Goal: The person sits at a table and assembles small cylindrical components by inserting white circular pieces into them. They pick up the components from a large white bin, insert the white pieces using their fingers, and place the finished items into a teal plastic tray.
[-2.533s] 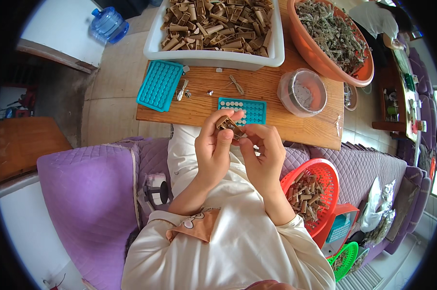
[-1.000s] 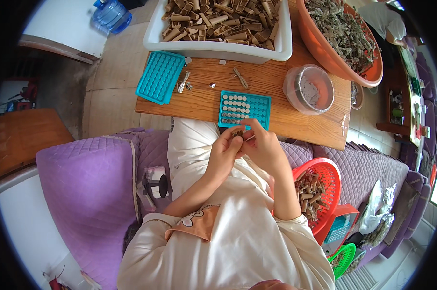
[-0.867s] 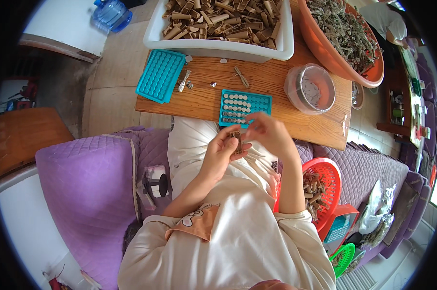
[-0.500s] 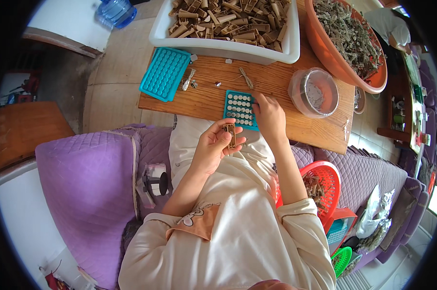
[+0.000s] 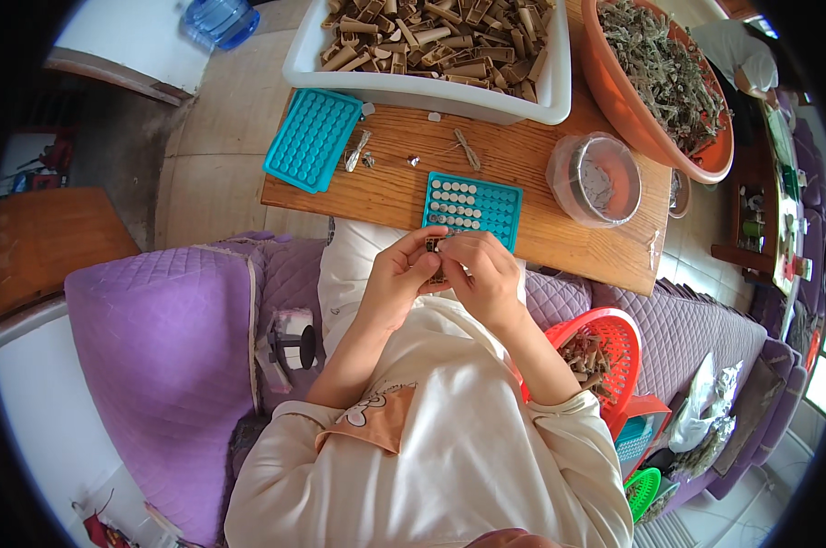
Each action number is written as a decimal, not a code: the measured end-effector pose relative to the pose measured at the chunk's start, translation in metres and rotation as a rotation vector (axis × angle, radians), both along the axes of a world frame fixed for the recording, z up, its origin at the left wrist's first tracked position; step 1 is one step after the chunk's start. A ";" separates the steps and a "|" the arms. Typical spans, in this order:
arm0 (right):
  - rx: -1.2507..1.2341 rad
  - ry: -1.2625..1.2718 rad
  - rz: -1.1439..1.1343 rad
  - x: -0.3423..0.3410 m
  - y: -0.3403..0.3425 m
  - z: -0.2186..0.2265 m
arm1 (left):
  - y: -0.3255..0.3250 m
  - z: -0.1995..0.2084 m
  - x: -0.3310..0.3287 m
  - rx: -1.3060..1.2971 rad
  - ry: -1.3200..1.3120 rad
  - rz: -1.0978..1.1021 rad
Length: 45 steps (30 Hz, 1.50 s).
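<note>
My left hand [image 5: 396, 279] holds a small brown plastic casing [image 5: 435, 245] upright just in front of the table edge, its open hollow side showing. My right hand [image 5: 486, 272] is closed in a pinch against that casing. A small white round piece [image 5: 440, 246] shows at the right fingertips, partly hidden. Just beyond both hands lies a teal moulded tray [image 5: 502, 205] with rows of white discs [image 5: 454, 203] in its left part. Bare round pockets fill its right part. The tray's near edge is covered by my right hand.
A white tub [image 5: 431, 93] of brown casings stands at the back, beside an orange basin [image 5: 605, 110] of dried plant bits. Another teal tray [image 5: 312, 137], twisted wire bundles [image 5: 466, 149] and a plastic-lined bucket [image 5: 630, 187] share the table [image 5: 394, 178]. A red basket [image 5: 625, 356] sits at right.
My right hand has left the tray and come back to the casing in my left hand. More of the tray's right side now shows. My left hand has barely moved.
</note>
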State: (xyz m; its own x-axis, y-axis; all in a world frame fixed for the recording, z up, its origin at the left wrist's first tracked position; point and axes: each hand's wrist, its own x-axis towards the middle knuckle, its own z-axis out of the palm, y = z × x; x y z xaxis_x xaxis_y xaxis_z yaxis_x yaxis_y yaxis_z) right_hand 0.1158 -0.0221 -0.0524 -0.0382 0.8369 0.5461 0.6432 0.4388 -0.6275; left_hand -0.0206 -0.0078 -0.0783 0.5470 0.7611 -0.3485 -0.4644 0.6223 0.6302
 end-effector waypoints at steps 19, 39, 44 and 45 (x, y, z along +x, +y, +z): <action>-0.314 -0.302 -0.298 0.039 0.015 -0.042 | 0.002 0.015 0.000 0.080 0.122 -0.076; -0.246 0.072 -0.179 0.026 -0.002 -0.010 | 0.004 0.005 0.001 0.043 0.111 -0.131; -0.414 -0.132 -0.279 0.045 0.004 -0.036 | -0.001 0.004 0.004 0.020 0.100 -0.144; -0.421 -0.183 -0.269 0.045 0.004 -0.037 | -0.001 0.004 0.004 0.015 0.093 -0.147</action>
